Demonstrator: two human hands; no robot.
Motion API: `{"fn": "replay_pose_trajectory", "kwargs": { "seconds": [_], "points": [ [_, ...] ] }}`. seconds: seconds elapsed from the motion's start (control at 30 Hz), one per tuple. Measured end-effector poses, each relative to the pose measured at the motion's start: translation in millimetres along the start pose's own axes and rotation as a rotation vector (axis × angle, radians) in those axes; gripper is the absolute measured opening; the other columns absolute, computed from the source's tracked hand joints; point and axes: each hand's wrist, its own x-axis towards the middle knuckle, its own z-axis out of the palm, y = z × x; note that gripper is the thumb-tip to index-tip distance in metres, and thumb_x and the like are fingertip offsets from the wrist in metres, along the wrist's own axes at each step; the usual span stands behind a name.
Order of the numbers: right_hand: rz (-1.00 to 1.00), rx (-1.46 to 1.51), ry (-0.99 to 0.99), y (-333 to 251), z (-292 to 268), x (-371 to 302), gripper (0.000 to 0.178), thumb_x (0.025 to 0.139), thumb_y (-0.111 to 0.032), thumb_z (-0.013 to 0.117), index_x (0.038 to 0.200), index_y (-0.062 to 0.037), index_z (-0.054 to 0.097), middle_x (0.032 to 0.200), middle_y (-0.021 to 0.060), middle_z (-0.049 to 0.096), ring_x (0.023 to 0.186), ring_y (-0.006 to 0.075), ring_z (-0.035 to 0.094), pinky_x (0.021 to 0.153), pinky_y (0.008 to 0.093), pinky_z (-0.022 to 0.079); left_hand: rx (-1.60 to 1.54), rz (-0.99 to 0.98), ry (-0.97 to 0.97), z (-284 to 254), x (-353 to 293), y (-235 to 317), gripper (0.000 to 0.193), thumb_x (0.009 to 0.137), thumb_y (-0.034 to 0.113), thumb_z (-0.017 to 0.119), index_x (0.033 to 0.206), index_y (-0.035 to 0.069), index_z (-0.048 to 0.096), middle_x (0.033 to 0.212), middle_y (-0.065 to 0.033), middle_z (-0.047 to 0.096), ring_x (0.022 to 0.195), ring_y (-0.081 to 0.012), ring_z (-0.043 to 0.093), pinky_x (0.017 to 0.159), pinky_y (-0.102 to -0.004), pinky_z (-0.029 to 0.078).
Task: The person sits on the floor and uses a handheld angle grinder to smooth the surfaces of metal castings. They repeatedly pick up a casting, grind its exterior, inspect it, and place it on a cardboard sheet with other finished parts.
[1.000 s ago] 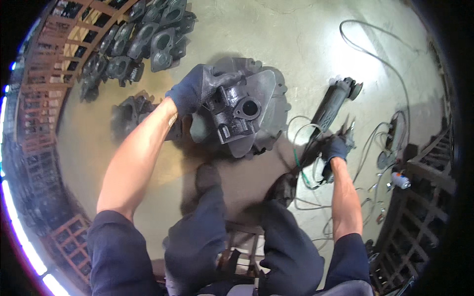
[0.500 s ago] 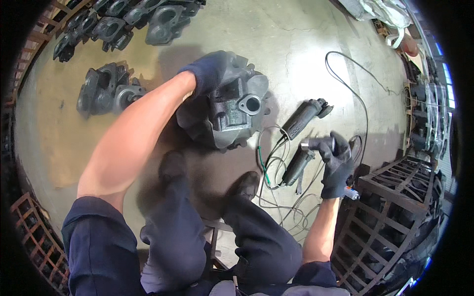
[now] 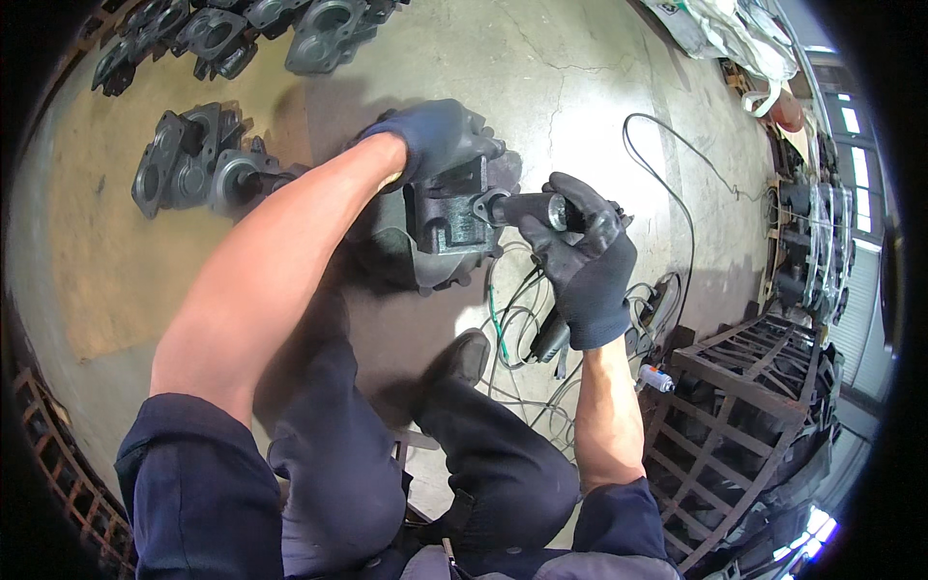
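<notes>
In front of my legs stands a large dark-grey metal casting (image 3: 396,237) with a flanged round port on its right side. My left hand (image 3: 440,143), in a dark glove, is closed over the casting's upper edge. My gloved right hand (image 3: 588,261) grips a short dark cylinder (image 3: 527,209) by its right end, between thumb and fingers. The cylinder's narrower left end meets the port; how far it goes in I cannot tell. Below that hand lies a black hand-held power tool (image 3: 551,335), partly hidden by glove and wrist.
Smaller castings (image 3: 184,164) lie to the left, with several more (image 3: 329,34) along the far left. Loose cables (image 3: 527,391) coil across the floor near my right foot. A rusty metal cage (image 3: 720,416) stands at the right, and a white sack (image 3: 744,43) at the far right.
My right hand has moved left and away from me, bringing the cylinder from above the power tools to the casting's port. My left hand stays on the casting.
</notes>
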Motion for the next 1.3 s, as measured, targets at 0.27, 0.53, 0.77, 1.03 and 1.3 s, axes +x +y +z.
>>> {"fn": "replay_pose_trajectory", "kwargs": {
  "seconds": [0.27,0.53,0.77,1.03,1.3],
  "points": [
    [-0.135,-0.083,-0.005,8.8,10.7,2.6,0.037,0.079,-0.009,0.08,0.112,-0.0031,0.065,0.109,0.0169,0.07,0.095,0.0275,0.071,0.08,0.0336,0.057,0.082,-0.003,-0.025,-12.9,-12.8,16.5,0.04,0.093,0.043,0.059,0.109,0.01,0.072,0.106,-0.0153,0.071,0.093,-0.0334,0.067,0.086,-0.0397,0.049],
    [-0.206,-0.269,-0.125,-6.3,5.6,15.7,0.038,0.084,-0.022,0.077,0.114,-0.0036,0.063,0.108,0.0155,0.069,0.097,0.03,0.069,0.083,0.0378,0.055,0.043,-0.021,-0.001,-8.9,-10.2,10.0,0.036,0.092,0.04,0.061,0.107,0.01,0.073,0.101,-0.0161,0.072,0.086,-0.0317,0.067,0.082,-0.0395,0.05],
    [0.211,0.087,0.014,-16.4,16.3,27.6,0.036,0.092,-0.034,0.067,0.1,0.0012,0.069,0.09,0.0094,0.068,0.082,0.016,0.062,0.076,0.0314,0.051,0.001,-0.026,-0.018,-4.3,-2.0,6.4,0.041,0.091,0.036,0.067,0.114,0.002,0.069,0.103,-0.0149,0.072,0.089,-0.0227,0.066,0.084,-0.0356,0.049],
    [0.42,0.668,0.155,-2.9,47.1,19.1,0.028,0.096,-0.028,0.064,0.089,-0.0012,0.069,0.082,0.0045,0.068,0.069,0.0092,0.056,0.067,0.026,0.046,-0.047,0.081,0.014,1.8,1.1,-8.0,0.036,0.092,0.04,0.06,0.109,0.011,0.072,0.104,-0.0144,0.071,0.089,-0.0311,0.065,0.085,-0.0387,0.05],
    [0.413,0.728,0.159,-24.0,19.0,47.8,0.044,0.097,-0.033,0.061,0.061,-0.0079,0.055,0.052,0.0023,0.049,0.046,0.014,0.047,0.051,0.0293,0.042,0.052,0.193,-0.02,-3.9,10.1,-2.8,0.043,0.091,0.047,0.06,0.104,0.008,0.072,0.094,-0.0191,0.071,0.083,-0.0332,0.067,0.078,-0.0405,0.05]
  ]
}}
